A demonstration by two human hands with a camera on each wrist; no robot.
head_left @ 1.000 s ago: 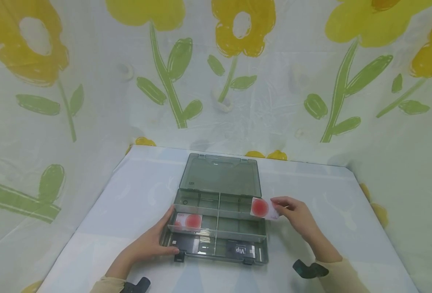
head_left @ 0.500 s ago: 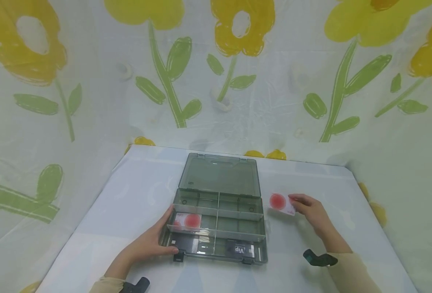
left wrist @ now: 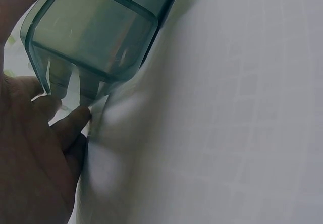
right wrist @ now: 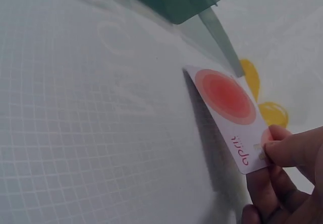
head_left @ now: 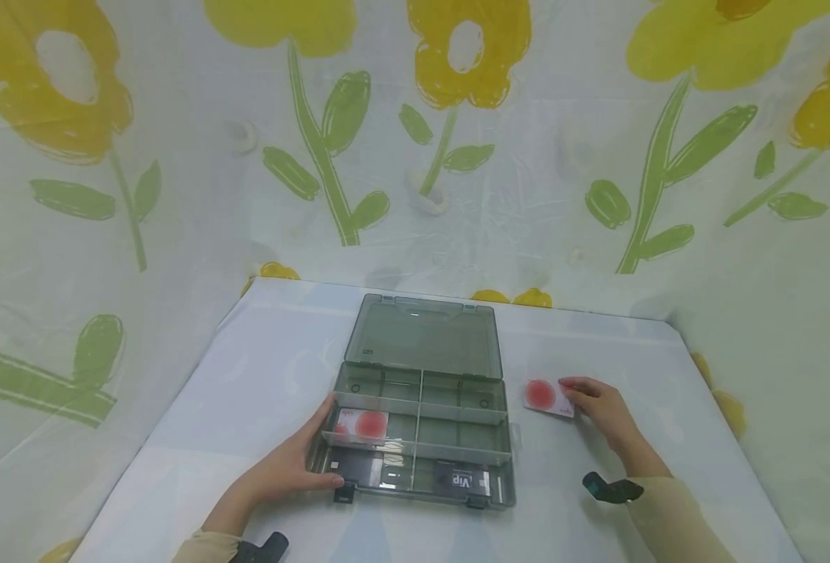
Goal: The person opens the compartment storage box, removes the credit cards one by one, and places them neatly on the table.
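- We pinch a card [head_left: 541,396] between the thumb and fingers of our right hand [head_left: 601,407]; it tilts over the table [head_left: 246,375], right of the box [head_left: 464,434], and we cannot tell whether its edge touches down
- Our left hand [head_left: 288,469] grips the box's left side, thumb at the front edge
- The lid [head_left: 425,336] lies open toward the back
- A second card [head_left: 363,426], also red-spotted, sits in the middle row's left compartment
- In the front row we see a Vip card [head_left: 460,478] on the right
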